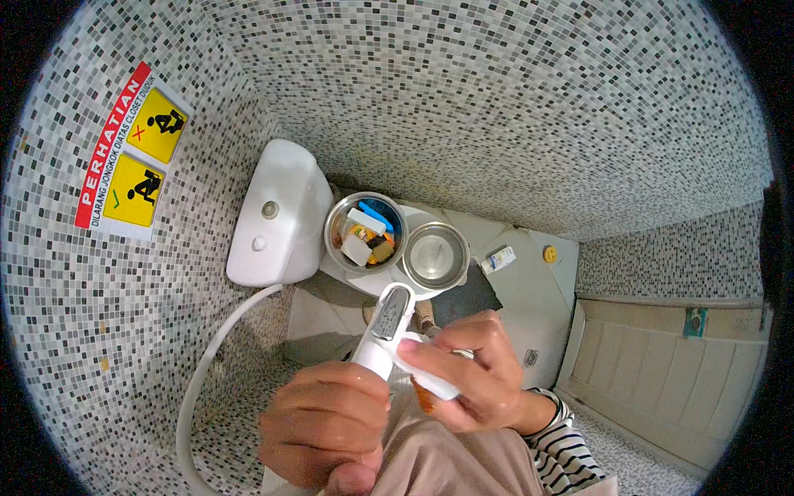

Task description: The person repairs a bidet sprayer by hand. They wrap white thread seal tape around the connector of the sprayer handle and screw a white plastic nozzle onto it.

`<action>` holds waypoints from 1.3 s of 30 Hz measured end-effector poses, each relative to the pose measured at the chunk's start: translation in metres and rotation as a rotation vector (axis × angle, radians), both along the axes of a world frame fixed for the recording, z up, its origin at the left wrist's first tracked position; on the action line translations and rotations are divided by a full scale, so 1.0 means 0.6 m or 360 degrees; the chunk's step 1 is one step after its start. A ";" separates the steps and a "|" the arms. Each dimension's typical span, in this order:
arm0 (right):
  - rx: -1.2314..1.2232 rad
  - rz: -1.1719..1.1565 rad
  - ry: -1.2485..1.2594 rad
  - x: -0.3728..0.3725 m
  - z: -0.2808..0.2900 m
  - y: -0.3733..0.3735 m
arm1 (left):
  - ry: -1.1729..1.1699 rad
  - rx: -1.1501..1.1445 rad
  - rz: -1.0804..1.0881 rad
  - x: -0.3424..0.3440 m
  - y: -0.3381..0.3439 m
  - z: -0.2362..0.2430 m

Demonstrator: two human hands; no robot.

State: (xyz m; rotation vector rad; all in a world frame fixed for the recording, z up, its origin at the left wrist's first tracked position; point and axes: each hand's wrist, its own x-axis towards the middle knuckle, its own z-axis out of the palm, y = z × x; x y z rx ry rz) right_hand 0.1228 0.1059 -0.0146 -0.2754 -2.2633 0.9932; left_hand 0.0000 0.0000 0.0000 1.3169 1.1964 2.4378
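My left hand (pixel 324 422) is wrapped round the handle of a white handheld bidet sprayer (pixel 376 355), its grey spray face turned upward. A white hose (pixel 198 376) curves up from the lower left toward the toilet tank. In my right hand (pixel 478 368), thumb and fingers pinch a white sponge (pixel 434 382), which presses against the sprayer's side just below its head. An orange-brown patch shows under the sponge; I cannot tell what it is.
Beyond the hands stands a white toilet tank (pixel 281 215). On the toilet sit a metal bowl (pixel 331 219) of sponges and cleaning things and another metal bowl (pixel 451 273). A white bottle (pixel 498 259) and yellow round item (pixel 549 255) lie at the right, near a door (pixel 653 372).
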 end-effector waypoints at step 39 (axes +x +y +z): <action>-0.1795 0.0694 0.0018 -0.035 -0.046 0.047 | 0.1229 0.0410 -0.0482 -0.001 0.021 0.016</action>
